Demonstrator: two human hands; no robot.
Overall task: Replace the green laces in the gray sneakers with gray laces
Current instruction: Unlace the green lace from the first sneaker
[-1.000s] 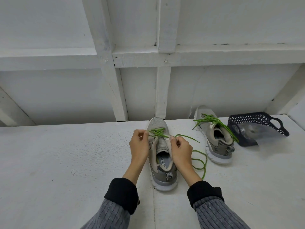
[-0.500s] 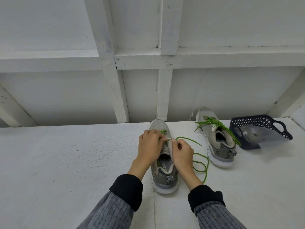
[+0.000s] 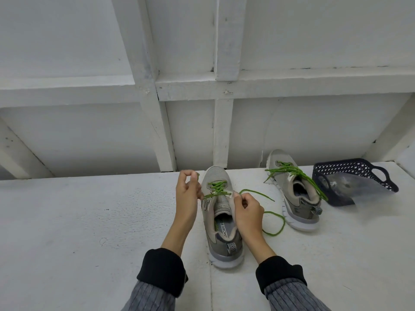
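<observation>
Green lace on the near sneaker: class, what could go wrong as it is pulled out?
The green lace is still crossed through several eyelets, so the left hand may snag it. The near sneaker could tip or slide. The loose lace tail loops toward the second sneaker and might tangle.

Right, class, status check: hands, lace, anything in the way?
Left hand pinching green lace. Right hand gripping near shoe at its collar. Lace partly unthreaded. Nothing blocking.

White-painted beams (image 3: 224, 37) cross a white wall (image 3: 89, 140) behind the bench (image 3: 67, 221)
</observation>
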